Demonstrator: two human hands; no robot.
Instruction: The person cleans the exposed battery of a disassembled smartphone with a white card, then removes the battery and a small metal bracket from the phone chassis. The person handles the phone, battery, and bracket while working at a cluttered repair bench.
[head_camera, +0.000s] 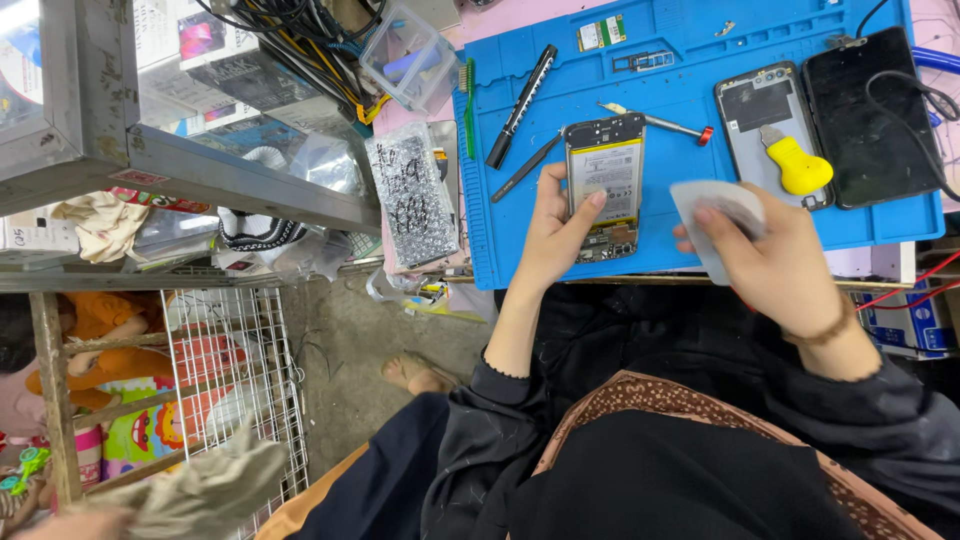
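Gripping the opened phone (604, 185) near the blue mat's (680, 90) front edge, the left hand (550, 235) is steadying it while the right hand (770, 255) is pinching a pale card (715, 215).

Blue work mat (690, 40) on the bench, yellow-handled tool (798, 165) on a phone back cover (765, 105), dark phone (870, 115) far right, black pen (521, 105), green brush (469, 105), wire rack (235, 370) near left
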